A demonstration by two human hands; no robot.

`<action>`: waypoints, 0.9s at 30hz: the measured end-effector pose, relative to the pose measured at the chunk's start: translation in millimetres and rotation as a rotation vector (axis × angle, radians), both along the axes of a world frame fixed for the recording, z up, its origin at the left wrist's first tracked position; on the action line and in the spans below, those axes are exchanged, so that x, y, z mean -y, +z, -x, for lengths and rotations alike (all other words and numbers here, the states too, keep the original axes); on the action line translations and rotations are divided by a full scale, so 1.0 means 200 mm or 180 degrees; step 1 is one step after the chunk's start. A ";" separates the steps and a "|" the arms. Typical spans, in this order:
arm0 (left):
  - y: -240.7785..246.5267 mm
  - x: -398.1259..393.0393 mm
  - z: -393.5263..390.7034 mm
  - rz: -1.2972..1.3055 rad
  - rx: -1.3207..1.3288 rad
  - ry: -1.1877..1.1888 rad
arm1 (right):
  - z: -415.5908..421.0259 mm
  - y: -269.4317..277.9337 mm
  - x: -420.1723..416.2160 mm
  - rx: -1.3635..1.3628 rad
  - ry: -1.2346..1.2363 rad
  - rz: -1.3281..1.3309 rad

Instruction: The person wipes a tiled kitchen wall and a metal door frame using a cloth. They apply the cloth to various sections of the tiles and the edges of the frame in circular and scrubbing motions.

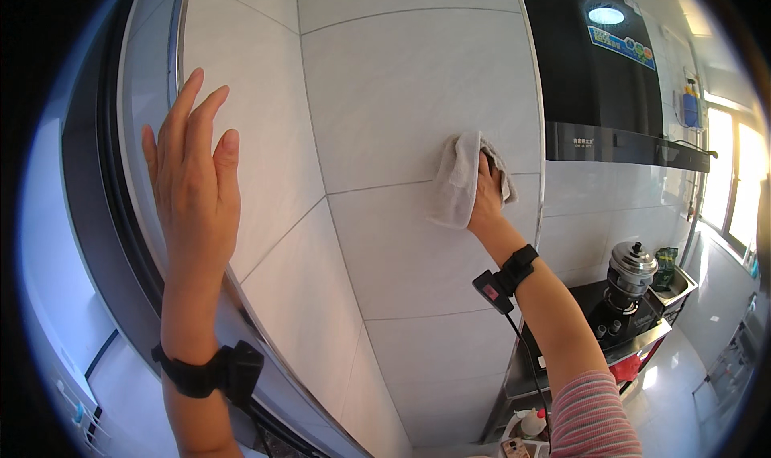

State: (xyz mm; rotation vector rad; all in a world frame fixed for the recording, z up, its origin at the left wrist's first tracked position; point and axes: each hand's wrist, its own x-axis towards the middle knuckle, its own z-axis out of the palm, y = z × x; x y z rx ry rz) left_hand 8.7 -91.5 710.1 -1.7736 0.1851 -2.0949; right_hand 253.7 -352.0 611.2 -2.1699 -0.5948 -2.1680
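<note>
My right hand (486, 193) presses a light grey cloth (456, 181) flat against the tiled wall (391, 109), near the wall's right edge. Folds of the cloth hide some of the fingertips. My left hand (196, 163) is raised at the left with its fingers apart and nothing in it, in front of the metal-edged corner trim (176, 42) and the tiles beside it. Whether it touches the wall I cannot tell. Each wrist bears a black strap with a small device and a cable.
Right of the wall edge hangs a black range hood (593, 84). Below it, a metal pot (631, 268) stands on a gas stove (620, 319), near a sink (680, 286). Bottles and a phone (515, 448) lie low down. A dark door frame (108, 217) runs along the left.
</note>
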 end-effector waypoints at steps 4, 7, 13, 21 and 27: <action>-0.01 -0.03 -0.01 0.0036 -0.0122 0.0068 | 0.03 0.12 -0.02 -0.0562 -0.0219 0.0054; 0.00 -0.02 -0.01 0.0029 -0.0136 0.0048 | 0.03 0.11 -0.01 -0.0443 0.0055 0.0052; 0.00 -0.01 -0.01 -0.0037 0.0016 -0.0041 | 0.05 0.10 0.01 -0.0641 0.0185 0.0139; 0.02 -0.04 0.00 -0.0092 -0.0022 0.0062 | 0.01 0.05 0.04 -0.0675 -0.0123 0.0463; 0.19 -0.06 0.03 -0.0599 0.0318 0.0260 | -0.05 0.57 0.26 -0.0692 -0.0246 -0.0424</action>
